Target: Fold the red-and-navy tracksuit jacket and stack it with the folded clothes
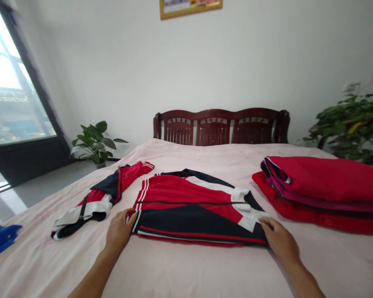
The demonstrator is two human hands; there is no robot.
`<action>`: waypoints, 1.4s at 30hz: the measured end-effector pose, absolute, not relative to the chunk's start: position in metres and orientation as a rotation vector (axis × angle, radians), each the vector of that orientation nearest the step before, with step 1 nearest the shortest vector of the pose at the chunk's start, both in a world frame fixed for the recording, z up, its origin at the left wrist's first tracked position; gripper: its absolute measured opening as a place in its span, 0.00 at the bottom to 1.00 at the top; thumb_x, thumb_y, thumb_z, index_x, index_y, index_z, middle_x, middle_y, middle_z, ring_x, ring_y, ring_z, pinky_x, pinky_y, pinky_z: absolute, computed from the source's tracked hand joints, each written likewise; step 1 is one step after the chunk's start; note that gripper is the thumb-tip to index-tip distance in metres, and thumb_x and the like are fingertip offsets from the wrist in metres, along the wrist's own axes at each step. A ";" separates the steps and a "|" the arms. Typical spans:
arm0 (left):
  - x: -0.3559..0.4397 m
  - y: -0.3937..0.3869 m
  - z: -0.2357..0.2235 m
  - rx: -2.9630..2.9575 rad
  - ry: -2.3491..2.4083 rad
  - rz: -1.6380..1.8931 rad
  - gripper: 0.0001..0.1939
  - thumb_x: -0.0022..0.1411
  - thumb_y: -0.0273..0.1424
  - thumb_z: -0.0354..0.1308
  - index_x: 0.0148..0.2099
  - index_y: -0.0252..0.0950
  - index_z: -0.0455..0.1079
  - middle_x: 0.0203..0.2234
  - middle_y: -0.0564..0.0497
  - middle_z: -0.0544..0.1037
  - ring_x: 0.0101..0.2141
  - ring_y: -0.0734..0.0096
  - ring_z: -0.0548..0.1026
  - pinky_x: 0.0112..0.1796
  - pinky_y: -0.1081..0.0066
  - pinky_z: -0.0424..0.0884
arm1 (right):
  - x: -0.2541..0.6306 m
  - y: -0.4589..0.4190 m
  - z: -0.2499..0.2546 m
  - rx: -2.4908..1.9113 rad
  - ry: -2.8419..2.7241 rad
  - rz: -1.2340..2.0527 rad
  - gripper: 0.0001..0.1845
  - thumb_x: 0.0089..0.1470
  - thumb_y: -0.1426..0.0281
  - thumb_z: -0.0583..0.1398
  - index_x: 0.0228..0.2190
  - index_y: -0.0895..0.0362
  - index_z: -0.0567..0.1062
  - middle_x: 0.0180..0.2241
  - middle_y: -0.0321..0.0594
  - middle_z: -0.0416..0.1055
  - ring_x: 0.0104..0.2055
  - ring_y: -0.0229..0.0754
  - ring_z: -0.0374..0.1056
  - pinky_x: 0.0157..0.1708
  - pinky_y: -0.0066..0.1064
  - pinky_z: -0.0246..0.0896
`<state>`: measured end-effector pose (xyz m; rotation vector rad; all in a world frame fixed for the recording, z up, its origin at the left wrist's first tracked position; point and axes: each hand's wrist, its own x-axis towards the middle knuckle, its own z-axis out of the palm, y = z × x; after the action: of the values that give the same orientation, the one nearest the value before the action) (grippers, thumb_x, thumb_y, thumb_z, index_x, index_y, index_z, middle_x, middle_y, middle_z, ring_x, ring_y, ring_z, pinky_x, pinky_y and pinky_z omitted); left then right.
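Note:
A red, navy and white zip-up track jacket (186, 215) lies sideways on the bed, its striped hem to the left and its white collar to the right. My left hand (121, 227) pinches the near corner of the striped hem. At the other end, my right hand (279, 240) has its thumb and fingers closed on the near shoulder edge beside the collar. The near side looks folded in along its length, and a navy sleeve (205, 177) shows along the far side. Some fingertips are hidden by the cloth.
Left of the jacket lies another red, navy and white garment (108, 186). A stack of folded red clothes (326, 186) sits at the right. Something blue (3, 238) is at the left edge. A pale pink sheet (192, 273) covers the bed, below a wooden headboard (220, 124).

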<state>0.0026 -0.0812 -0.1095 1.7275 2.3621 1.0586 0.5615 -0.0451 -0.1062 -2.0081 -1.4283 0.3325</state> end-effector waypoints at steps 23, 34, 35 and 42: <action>0.016 -0.090 -0.091 1.634 2.493 0.754 0.29 0.67 0.48 0.42 0.61 0.35 0.62 0.54 0.37 0.73 0.54 0.50 0.73 0.50 0.57 0.68 | 0.560 -0.046 -0.100 -2.036 -1.439 0.352 0.24 0.51 0.56 0.50 0.42 0.51 0.79 0.46 0.43 0.78 0.47 0.53 0.73 0.43 0.38 0.64; 0.018 -0.092 -0.087 1.637 2.522 0.635 0.30 0.68 0.48 0.40 0.63 0.35 0.59 0.50 0.34 0.77 0.49 0.46 0.77 0.46 0.56 0.68 | 0.563 -0.043 -0.107 -1.997 -1.429 0.335 0.23 0.50 0.57 0.51 0.41 0.50 0.80 0.45 0.42 0.79 0.45 0.53 0.74 0.42 0.38 0.65; 0.018 -0.092 -0.087 1.630 2.523 0.609 0.30 0.68 0.49 0.39 0.63 0.35 0.58 0.49 0.34 0.78 0.48 0.46 0.78 0.45 0.56 0.69 | 0.564 -0.043 -0.107 -1.997 -1.429 0.326 0.23 0.51 0.57 0.51 0.41 0.50 0.80 0.44 0.41 0.79 0.45 0.52 0.74 0.42 0.38 0.65; 0.020 -0.093 -0.080 1.563 2.530 0.562 0.32 0.67 0.52 0.38 0.62 0.37 0.59 0.42 0.36 0.81 0.45 0.44 0.79 0.41 0.56 0.69 | 0.560 -0.045 -0.101 -2.031 -1.435 0.361 0.24 0.52 0.57 0.50 0.42 0.51 0.79 0.47 0.43 0.78 0.48 0.52 0.73 0.44 0.38 0.64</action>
<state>0.0203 -0.0934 -0.0802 1.5632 2.5296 0.5621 0.5598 -0.0454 -0.1013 -2.0314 -1.4351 0.3607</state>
